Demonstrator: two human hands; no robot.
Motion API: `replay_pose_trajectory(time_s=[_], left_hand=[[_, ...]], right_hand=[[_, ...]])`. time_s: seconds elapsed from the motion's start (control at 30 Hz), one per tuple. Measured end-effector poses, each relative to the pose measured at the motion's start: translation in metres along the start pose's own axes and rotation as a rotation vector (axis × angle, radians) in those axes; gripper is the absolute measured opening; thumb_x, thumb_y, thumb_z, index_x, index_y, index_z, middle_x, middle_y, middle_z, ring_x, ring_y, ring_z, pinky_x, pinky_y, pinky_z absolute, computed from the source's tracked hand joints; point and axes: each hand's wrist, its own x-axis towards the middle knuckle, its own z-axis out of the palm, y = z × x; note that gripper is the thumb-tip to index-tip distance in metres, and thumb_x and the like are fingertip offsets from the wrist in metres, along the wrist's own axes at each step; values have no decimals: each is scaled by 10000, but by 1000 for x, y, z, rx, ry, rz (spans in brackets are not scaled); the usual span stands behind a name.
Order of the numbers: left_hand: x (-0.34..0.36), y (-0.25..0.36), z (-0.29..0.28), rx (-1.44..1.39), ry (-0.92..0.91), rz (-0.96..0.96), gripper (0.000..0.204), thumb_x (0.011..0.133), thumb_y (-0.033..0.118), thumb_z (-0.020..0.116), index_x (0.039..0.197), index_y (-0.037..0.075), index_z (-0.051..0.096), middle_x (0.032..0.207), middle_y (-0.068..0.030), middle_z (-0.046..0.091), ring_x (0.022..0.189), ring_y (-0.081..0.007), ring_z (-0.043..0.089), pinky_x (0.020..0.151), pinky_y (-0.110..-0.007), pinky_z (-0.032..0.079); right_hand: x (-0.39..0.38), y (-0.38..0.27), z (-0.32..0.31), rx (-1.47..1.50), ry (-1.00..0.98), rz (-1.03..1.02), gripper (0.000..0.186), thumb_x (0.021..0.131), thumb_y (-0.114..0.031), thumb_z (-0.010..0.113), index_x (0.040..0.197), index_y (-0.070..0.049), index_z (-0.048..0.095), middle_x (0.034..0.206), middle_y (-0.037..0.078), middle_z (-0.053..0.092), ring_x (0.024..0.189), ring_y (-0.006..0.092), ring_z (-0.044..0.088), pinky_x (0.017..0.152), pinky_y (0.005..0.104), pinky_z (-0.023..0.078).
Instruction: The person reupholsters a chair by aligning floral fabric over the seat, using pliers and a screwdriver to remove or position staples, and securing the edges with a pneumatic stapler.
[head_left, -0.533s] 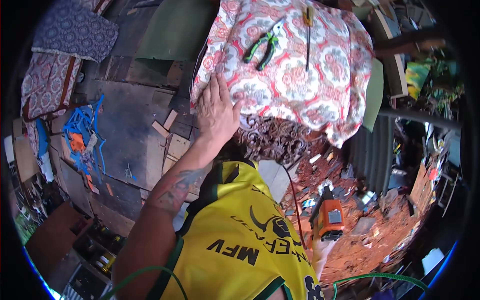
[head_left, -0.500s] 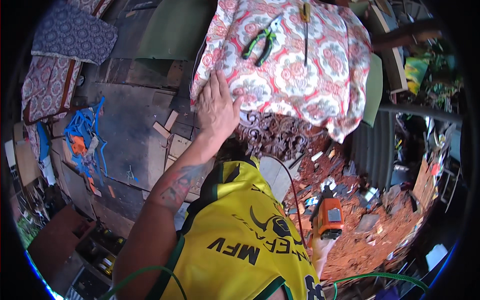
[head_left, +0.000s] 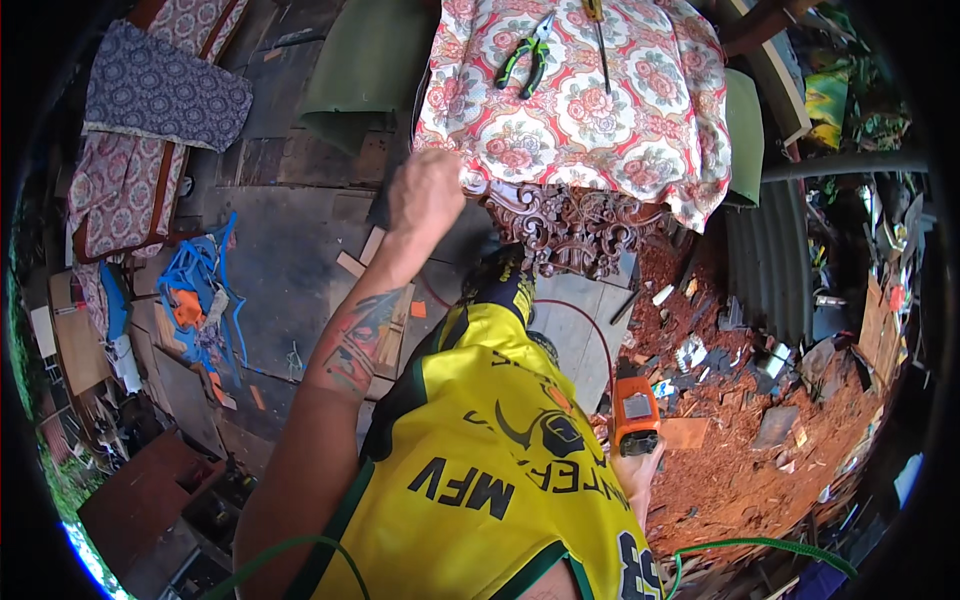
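Floral red-and-white fabric [head_left: 625, 125] lies over a seat with a carved dark wooden apron [head_left: 575, 228] along its near edge. At the fabric's near left corner, my left hand [head_left: 425, 195] is closed on the cloth edge. Down by my right side, my right hand [head_left: 638, 468] grips an orange and black staple gun [head_left: 636, 408]; most of its fingers are hidden beneath the tool. Green-and-black pliers [head_left: 528, 65] and a screwdriver [head_left: 601, 45] with a yellowish handle rest on top of the fabric.
A thin red hose [head_left: 590, 325] curves past my leg. Reddish dirt with scraps [head_left: 760, 480] spreads on the right, beside a corrugated sheet [head_left: 770, 270]. Blue straps [head_left: 200, 290] lie in a tangle at left, near other floral-covered furniture [head_left: 125, 190]. A green panel [head_left: 365, 65] stands behind.
My left hand has gone from lying flat against the fabric's side to closing on its near corner. In the picture, the seat sits higher and the staple gun slightly left and turned.
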Motion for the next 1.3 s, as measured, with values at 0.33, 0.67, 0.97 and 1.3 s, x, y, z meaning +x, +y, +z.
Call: replay_pose_trajectory(time_s=[0.33,0.67,0.97,1.3], left_hand=[[132,74,31,-63,-51,-185,591,1013,297,643,1471,-51,509,1288,-236,629,1183,-340,596,999,-513,448],[158,30,44,-257,206,342,342,928,172,723,1252,63,704,1039,-129,690,946,-268,642,892,-446,467],[173,-130,-9,-729,38,-257,250,996,216,740,1041,-17,663,841,-25,678,754,-93,599,706,-268,516],[175,-141,-35,-18,-297,1133,398,972,423,661,1297,196,699,1354,19,664,1338,-200,551,1221,-480,253]], right_hand=[[27,-95,16,38,40,-31,216,713,-92,812,882,-17,699,732,140,704,635,303,699,656,408,557],[46,-207,75,-39,77,124,193,725,-80,800,872,-15,693,735,141,703,643,310,705,655,410,555],[20,-277,147,-397,81,173,225,743,-136,805,932,-56,713,774,153,704,684,405,671,678,469,542],[12,-301,181,2,-28,440,476,718,-158,868,1144,-9,717,948,149,777,848,298,767,781,396,585]])
